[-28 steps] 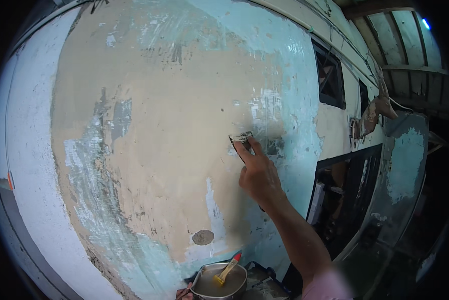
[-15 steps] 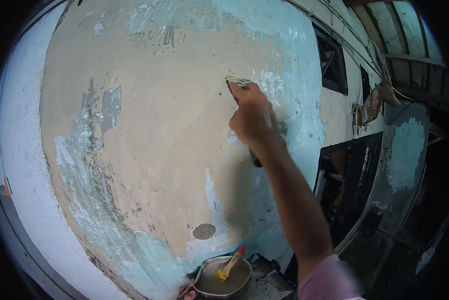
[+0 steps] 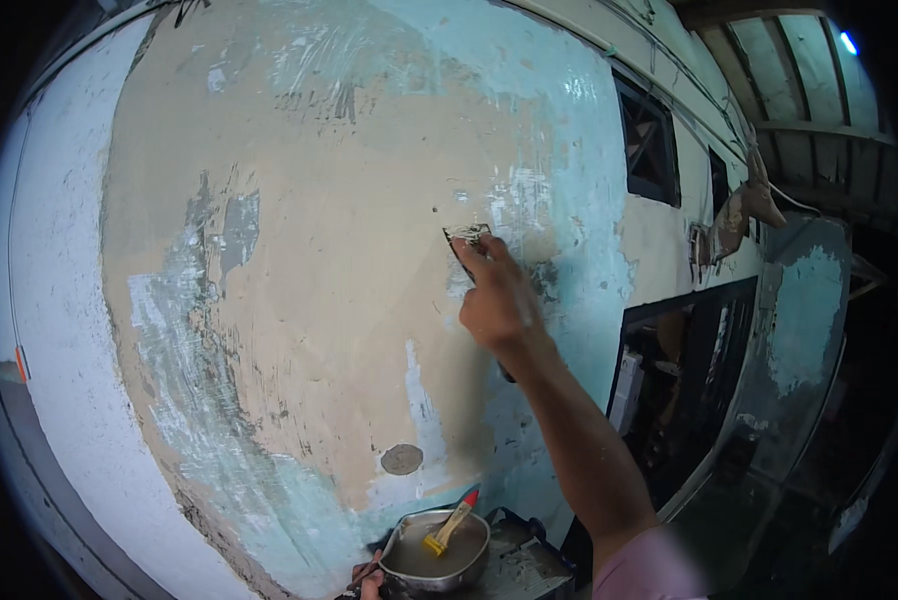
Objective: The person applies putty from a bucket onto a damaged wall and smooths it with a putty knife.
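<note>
My right hand (image 3: 504,310) is closed on a putty knife (image 3: 476,238), its blade against the beige patch of the wall (image 3: 319,230). Pale, rough compound shows on the blade, and the dark handle end sticks out below my hand. At the bottom, the fingers of my left hand (image 3: 369,578) close around the side handle of a metal pan (image 3: 434,580), though most of this hand is out of frame. Cloudy greyish liquid fills the pan. In it leans a paintbrush (image 3: 454,520) with yellow bristles and a red-tipped wooden handle.
Beside the pan stands a dark, smeared surface (image 3: 534,570). Peeling turquoise paint surrounds the beige patch. A white pillar (image 3: 59,300) rises at the left. On the right are a dark-framed window (image 3: 649,140), a larger opening (image 3: 684,380) and an animal-head wall ornament (image 3: 744,210).
My right hand and the putty knife have slid down the wall. The view has shifted a little. My left hand stays at the pan, and the brush still leans in it.
</note>
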`<move>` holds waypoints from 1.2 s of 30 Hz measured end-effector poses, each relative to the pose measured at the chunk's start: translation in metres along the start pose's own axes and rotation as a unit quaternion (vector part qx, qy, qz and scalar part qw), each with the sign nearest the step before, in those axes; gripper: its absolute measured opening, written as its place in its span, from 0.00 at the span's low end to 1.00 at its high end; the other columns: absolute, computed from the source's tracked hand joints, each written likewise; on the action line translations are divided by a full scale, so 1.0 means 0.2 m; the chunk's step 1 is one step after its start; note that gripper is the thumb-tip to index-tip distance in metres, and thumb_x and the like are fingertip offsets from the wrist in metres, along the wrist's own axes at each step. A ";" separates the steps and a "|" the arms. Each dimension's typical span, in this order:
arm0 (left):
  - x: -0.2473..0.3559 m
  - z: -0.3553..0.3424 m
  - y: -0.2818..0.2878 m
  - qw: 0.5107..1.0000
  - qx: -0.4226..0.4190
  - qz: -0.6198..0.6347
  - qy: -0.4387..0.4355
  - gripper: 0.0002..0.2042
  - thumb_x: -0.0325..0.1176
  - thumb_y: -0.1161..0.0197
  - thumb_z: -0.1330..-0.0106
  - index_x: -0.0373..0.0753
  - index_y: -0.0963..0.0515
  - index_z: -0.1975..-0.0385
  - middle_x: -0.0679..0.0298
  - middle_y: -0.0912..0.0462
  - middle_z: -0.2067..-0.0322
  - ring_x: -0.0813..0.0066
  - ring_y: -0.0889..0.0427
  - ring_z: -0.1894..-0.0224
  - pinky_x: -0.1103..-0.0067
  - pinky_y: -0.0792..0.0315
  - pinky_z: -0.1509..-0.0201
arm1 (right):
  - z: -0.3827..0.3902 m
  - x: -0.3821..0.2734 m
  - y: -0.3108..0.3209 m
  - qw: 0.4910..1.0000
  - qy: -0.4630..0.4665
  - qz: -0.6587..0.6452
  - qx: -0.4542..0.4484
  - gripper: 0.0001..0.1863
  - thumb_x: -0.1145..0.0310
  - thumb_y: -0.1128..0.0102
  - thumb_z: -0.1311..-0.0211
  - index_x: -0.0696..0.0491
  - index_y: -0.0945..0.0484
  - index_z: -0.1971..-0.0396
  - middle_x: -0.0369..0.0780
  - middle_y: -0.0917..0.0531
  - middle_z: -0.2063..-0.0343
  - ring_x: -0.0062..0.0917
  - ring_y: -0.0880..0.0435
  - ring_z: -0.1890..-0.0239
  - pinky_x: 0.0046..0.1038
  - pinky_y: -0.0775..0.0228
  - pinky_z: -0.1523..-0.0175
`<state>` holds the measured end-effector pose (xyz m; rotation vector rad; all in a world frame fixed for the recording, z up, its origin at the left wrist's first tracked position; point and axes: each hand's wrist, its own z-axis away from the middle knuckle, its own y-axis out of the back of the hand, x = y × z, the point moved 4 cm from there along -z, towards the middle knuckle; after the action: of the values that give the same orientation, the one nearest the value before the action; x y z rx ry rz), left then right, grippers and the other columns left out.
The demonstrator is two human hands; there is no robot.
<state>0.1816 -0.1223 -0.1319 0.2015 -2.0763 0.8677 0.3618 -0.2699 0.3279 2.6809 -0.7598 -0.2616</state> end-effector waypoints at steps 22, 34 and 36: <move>-0.07 -0.05 0.09 0.997 0.004 -0.053 0.051 0.15 0.38 0.55 0.24 0.35 0.24 0.55 0.64 0.21 0.57 0.73 0.26 0.54 0.73 0.32 0.46 | 0.02 0.00 -0.01 0.998 -0.047 -0.037 -0.015 0.31 0.81 0.47 0.47 0.49 0.28 0.40 0.52 0.36 0.36 0.49 0.20 0.50 0.40 0.25 0.44; -0.08 -0.07 0.06 0.996 0.017 -0.064 0.051 0.15 0.41 0.55 0.24 0.37 0.24 0.56 0.66 0.21 0.58 0.74 0.26 0.54 0.74 0.32 0.46 | -0.28 0.06 0.17 0.999 0.001 -0.029 -0.028 0.33 0.85 0.50 0.50 0.46 0.26 0.41 0.51 0.30 0.41 0.46 0.23 0.46 0.39 0.27 0.43; -0.12 -0.05 0.10 0.997 0.024 -0.043 0.067 0.16 0.42 0.56 0.24 0.37 0.24 0.56 0.66 0.21 0.58 0.74 0.26 0.54 0.74 0.32 0.46 | -0.23 0.06 0.14 0.998 0.038 -0.019 0.042 0.34 0.85 0.49 0.50 0.45 0.26 0.40 0.51 0.30 0.41 0.47 0.23 0.46 0.38 0.28 0.42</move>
<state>0.1949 -0.1052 -0.1569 0.2517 -1.9103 0.8562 0.3718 -0.2861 0.3803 2.7684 -0.7110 -0.1381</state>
